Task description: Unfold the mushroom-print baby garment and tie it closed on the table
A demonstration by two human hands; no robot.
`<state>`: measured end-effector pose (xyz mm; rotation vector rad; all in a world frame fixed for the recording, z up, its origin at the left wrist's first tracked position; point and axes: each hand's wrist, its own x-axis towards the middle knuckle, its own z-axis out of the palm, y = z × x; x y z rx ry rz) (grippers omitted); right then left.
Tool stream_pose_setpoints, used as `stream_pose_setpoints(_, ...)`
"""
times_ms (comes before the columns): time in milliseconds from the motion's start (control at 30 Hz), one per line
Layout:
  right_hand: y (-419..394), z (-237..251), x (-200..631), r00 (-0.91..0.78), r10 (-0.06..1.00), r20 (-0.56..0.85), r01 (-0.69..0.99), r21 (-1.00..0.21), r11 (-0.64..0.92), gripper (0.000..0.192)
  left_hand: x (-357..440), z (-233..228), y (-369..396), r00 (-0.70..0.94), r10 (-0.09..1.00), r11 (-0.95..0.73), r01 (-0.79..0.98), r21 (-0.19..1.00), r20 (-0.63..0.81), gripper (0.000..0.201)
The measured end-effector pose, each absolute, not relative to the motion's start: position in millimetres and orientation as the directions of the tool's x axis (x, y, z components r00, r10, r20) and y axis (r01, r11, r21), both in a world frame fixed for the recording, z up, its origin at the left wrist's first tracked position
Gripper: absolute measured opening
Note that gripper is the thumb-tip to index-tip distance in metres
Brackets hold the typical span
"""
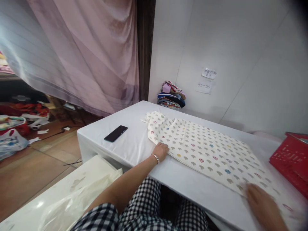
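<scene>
Left hand (161, 150) lies flat, ungripping, on the printed cloth (204, 150); right hand (261, 202) presses its near edge, open; phone (115, 133) lies left of the cloth.

White wall (240, 38) with two paper notes (206, 81), pink curtain (96, 54) at left, brown tiled floor (36, 166), white-covered desk (134, 144).

A patterned cloth (204, 150) lay spread flat on a white table (134, 144). The left hand (160, 151) pressed the cloth's near edge; the right hand (261, 200), blurred, rested on its other end. Left of the cloth lay a black phone (115, 133); right of it, a red basket (292, 160).
</scene>
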<state>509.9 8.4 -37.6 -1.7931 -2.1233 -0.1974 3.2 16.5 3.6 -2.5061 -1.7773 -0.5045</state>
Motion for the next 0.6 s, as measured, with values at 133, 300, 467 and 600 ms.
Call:
stream_pose_setpoints(133, 7.3, -42.1, 388.8, -0.342, 0.878, 0.334, 0.900, -0.154, 0.409, 0.045, -20.5, 5.6, 14.1, 0.188, 0.915, -0.268, 0.945, 0.189, 0.357, 0.027)
stream_pose_setpoints(300, 3.9, -21.1, 261.0, -0.500, 0.809, 0.309, 0.819, -0.135, 0.558, 0.039, -39.4, 0.7, 12.5, -0.225, 0.870, 0.051, 0.926, 0.373, 0.439, 0.040)
stream_pose_setpoints(467, 12.5, 6.1, 174.9, -0.629, 0.741, 0.235, 0.732, -0.140, 0.666, 0.039, -44.8, -3.7, 13.9, -0.588, 0.757, 0.305, 0.703, 0.643, 0.285, 0.046)
stream_pose_setpoints(600, 24.2, 11.3, 135.8, -0.643, 0.738, 0.206, 0.723, -0.153, 0.673, 0.037, -40.5, -4.5, 15.8, -0.569, 0.812, 0.293, 0.585, 0.756, 0.126, 0.023)
